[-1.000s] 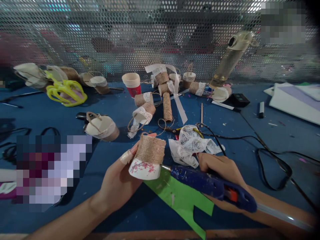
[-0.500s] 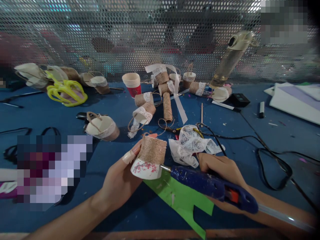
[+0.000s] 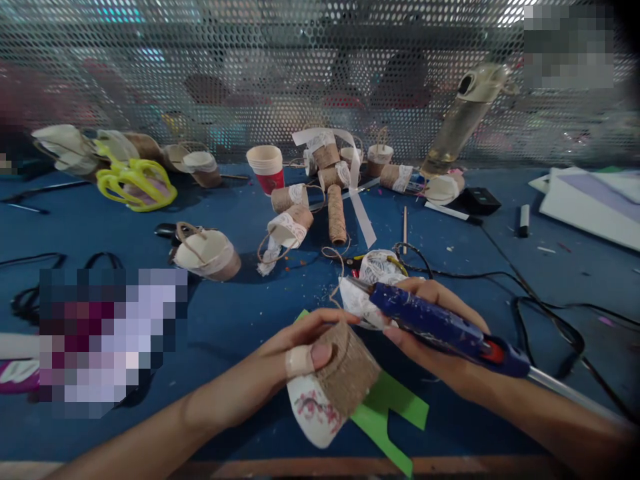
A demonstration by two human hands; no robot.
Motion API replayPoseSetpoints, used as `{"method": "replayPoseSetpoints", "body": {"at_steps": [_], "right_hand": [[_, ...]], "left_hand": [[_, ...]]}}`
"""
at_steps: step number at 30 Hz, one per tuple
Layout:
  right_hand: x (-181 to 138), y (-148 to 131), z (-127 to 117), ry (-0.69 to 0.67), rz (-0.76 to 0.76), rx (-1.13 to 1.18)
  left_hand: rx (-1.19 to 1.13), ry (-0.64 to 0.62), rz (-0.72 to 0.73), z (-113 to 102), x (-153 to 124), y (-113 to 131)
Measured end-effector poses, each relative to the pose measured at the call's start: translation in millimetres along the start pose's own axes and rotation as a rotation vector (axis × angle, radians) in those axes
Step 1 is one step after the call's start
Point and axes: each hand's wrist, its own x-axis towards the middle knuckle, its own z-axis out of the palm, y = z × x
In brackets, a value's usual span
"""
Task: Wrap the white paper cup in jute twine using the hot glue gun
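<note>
Left hand [image 3: 275, 357], head view, lower centre of frame: partly closed, thumb pressed against the side of a white paper cup wrapped in coarse brown twine [image 3: 353, 373], index finger laid along its upper edge. Thumb carries a beige adhesive bandage [image 3: 300, 361]. Cup lies tilted, bare white band toward lower left; band printed with red blossoms on a dark branch. Loose twine strand runs up from near the index finger toward frame centre.

Right hand [image 3: 430, 360], right of centre: curled around a dark blue glue gun with a red trigger [image 3: 433, 325], thumb and fingers on opposite sides of the barrel. Metal nozzle points upper left, apart from the cup, in front of a crumpled heap of white lace [image 3: 383, 263]. Clear glue stick [image 3: 565, 390] projects from the rear, lower right.

Bright green cut sheet [image 3: 400, 400]: partly behind the cup, lower centre.

Labels: purple packet [image 3: 20, 377], left edge, bears white marking, cropped and unreadable. Small black box [image 3: 479, 200], right of centre, shows faint marks, too small to read.
</note>
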Motion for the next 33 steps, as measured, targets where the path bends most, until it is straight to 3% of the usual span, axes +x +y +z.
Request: {"method": "replayPoseSetpoints", "body": {"at_steps": [5,10,18,28,33], "right_hand": [[1.5,3.2,5.0,-0.223,-0.066,0.249],[1.0,3.5,6.3,-0.274,0.061,0.358],[-4.4,0.2,-2.2,-0.067,0.083,0.189],[-6.0,-7.3,-3.9,-0.085,0.060,-0.062],[-8.6,-9.7,-1.2,-0.059,0.059,-0.096]], "left_hand": [[0.165,0.003,-0.065,0.7,-4.0,-0.9],[0.162,0.036,-0.087,1.8,-1.8,-2.5],[0.093,0.073,-0.012,2.8,2.1,-3.2],[-0.076,0.333,0.158,-1.1,7.4,-5.3],[-0.047,0.374,0.188,-0.9,6.7,-5.0]]}}
